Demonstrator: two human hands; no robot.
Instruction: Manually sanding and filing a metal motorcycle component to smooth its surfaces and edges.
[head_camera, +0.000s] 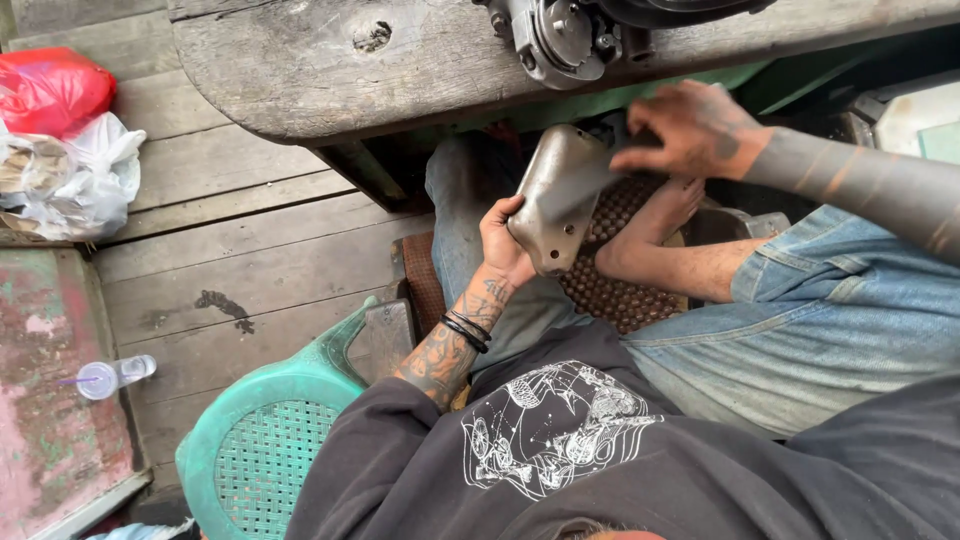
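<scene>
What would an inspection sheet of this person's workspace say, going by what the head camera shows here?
Surface: worn grey wooden bench above a plank floor.
Job's things: curved grey metal cover held over the lap; a dark strip under the right hand is blurred.
Clutter: red bag, white bags, clear plastic cup.
Hands: left hand grips the cover's lower edge; right hand presses on its top.
Cables: nothing seen.
Surroundings: green plastic chair, metal machine part on the bench, beaded brown mat under a bare foot.
</scene>
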